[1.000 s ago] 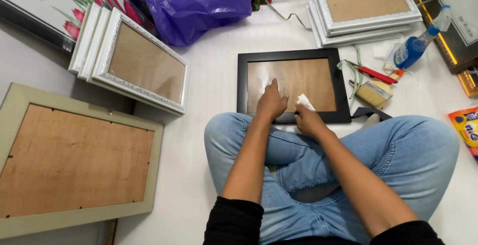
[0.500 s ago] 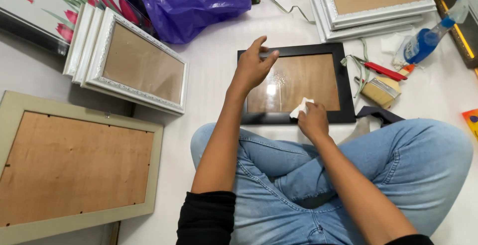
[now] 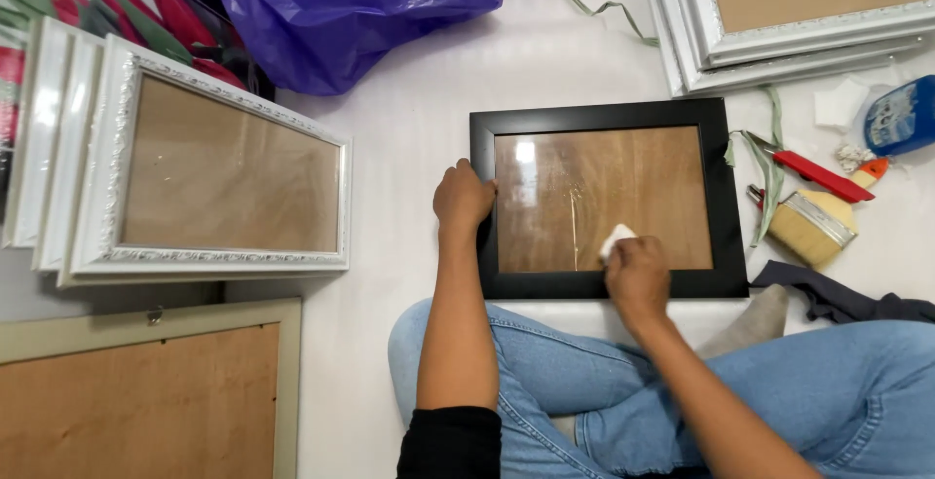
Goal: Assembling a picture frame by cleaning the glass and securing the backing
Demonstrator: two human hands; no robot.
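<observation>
We see the black picture frame [image 3: 609,114] flat on the floor just beyond the knees — left hand [image 3: 464,197] gripping its left edge, right hand [image 3: 638,273] pinching a white cloth [image 3: 616,240] onto the glass.

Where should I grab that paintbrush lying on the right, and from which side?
Take the paintbrush by its red handle, coming from above. It lies flat on the floor beside the black frame, bristles pointing down-left, and the slim handle points up-right. Nothing lies on top of the handle, though other things lie close by it.
</observation>
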